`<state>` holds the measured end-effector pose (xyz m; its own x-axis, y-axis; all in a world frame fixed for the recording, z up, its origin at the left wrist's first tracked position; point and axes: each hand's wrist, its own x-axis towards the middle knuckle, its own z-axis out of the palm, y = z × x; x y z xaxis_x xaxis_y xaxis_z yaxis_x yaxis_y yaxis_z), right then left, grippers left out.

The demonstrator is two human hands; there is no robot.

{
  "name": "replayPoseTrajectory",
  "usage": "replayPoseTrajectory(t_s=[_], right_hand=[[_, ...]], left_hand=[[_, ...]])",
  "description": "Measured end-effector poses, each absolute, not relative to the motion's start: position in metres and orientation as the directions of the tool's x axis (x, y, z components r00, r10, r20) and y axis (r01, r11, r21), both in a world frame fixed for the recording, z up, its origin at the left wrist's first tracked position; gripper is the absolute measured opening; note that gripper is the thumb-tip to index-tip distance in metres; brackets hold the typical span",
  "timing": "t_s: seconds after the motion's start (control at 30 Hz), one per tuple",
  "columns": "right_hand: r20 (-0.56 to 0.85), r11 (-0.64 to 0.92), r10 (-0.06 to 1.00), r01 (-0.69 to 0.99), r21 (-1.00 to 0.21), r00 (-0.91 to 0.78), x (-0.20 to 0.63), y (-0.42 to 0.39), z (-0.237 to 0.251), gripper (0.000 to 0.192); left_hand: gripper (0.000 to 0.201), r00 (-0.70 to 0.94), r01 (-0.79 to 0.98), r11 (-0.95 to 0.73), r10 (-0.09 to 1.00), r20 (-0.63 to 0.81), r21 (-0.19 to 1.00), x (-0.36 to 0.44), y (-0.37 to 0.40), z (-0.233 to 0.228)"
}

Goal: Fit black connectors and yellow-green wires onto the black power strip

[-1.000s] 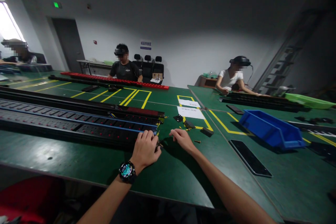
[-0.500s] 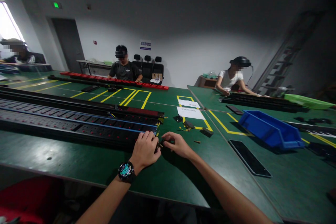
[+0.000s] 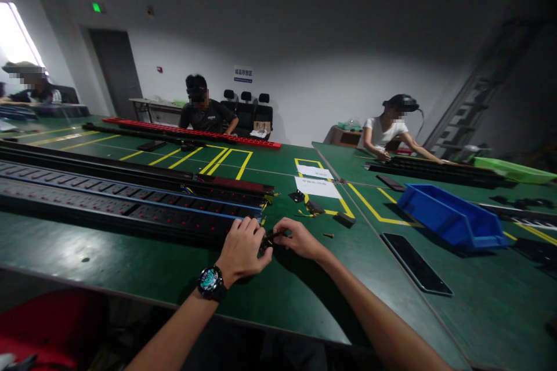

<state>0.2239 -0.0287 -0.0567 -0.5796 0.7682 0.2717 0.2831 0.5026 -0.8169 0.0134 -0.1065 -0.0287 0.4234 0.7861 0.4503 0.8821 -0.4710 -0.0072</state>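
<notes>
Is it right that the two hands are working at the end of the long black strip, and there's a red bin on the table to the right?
Almost. The left hand and right hand do meet at the end of the long black strip, but the bin on the green table to the right is blue, not red. The head view shows it.

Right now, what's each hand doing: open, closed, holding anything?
Left hand: curled on the end of the power strip, fingers at a small dark part.
Right hand: pinched shut on the same part.
</notes>
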Motion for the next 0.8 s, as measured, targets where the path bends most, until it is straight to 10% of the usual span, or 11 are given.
replayPoseTrajectory(t_s=[0.33,0.8], right_hand=[[0.124,0.396,0.658,0.201,-0.896,-0.743,0.241,-0.022,-0.051,0.014],[0.122,0.247,0.791,0.130,-0.960,-0.599,0.261,-0.007,-0.053,0.050]], left_hand=[[0.030,0.454,0.866,-0.499,0.789,0.414,0.000,0.011,-0.107,-0.026],[0.013,0.466,0.871,-0.488,0.778,0.421,-0.061,0.010,-0.101,-0.034]])
